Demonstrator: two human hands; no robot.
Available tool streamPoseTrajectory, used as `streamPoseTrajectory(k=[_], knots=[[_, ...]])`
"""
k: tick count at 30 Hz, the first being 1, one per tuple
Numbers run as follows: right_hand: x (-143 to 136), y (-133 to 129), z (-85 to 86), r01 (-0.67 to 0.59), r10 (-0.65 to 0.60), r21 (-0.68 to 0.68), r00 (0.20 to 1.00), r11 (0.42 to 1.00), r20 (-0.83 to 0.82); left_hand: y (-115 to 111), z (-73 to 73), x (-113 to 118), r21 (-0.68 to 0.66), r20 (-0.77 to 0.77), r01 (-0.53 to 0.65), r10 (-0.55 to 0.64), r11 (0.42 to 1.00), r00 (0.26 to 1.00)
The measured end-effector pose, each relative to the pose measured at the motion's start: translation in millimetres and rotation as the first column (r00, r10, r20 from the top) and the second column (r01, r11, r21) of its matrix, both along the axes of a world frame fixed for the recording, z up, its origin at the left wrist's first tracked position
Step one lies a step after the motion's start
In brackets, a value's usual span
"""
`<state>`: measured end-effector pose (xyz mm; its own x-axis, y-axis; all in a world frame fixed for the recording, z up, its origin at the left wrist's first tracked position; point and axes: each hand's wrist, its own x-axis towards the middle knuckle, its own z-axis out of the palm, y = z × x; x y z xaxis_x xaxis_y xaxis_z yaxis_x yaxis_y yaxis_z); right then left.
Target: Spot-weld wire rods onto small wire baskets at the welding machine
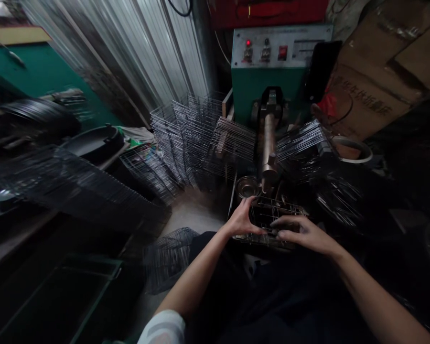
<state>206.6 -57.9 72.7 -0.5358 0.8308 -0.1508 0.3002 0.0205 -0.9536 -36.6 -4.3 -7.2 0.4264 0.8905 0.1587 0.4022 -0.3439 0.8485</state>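
Observation:
Under the rod-like electrode (269,153) of a spot-welding machine lies a small wire grid (277,208), dim and partly covered by my hands. My left hand (244,220) grips the grid's left end, with a finger at its far edge and the thumb stretched across the near side. Over the grid's near part, my right hand (303,232) has its thumb and fingertips drawn close together. What lies between those fingertips is too dark and blurred to name. A round metal dish (248,186) sits just beyond my left hand.
Stacked wire grids (182,138) stand left of the green machine (268,76); bundled wires (301,141) lie to its right. Another wire stack (170,258) is low by my left forearm. A phone (322,69) leans on the machine, beside cardboard (365,91).

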Motion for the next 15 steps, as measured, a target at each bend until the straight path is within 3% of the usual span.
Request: streamPoseTrajectory(k=[3, 7, 11, 15], knots=[[-6.5, 5.0, -6.3, -0.070, -0.002, 0.339, 0.978, 0.938, 0.208, -0.8, -3.5, 3.8, -0.008, 0.028, 0.035, -0.034, 0.999, 0.999], [-17.3, 1.3, -29.7, -0.188, -0.084, 0.634, 0.924, 0.750, 0.374, 0.6, -8.1, 10.3, -0.023, 0.069, 0.044, -0.042, 0.999, 0.997], [-22.0, -8.1, -44.9, -0.281, -0.166, 0.749, 0.872, 0.601, 0.460, 2.8, -12.0, 13.5, -0.028, 0.118, 0.040, -0.036, 0.999, 0.992], [-21.6, -11.7, -46.3, -0.290, -0.190, 0.768, 0.864, 0.571, 0.467, 1.2, -12.8, 14.5, -0.057, 0.189, 0.045, -0.034, 0.997, 0.981]])
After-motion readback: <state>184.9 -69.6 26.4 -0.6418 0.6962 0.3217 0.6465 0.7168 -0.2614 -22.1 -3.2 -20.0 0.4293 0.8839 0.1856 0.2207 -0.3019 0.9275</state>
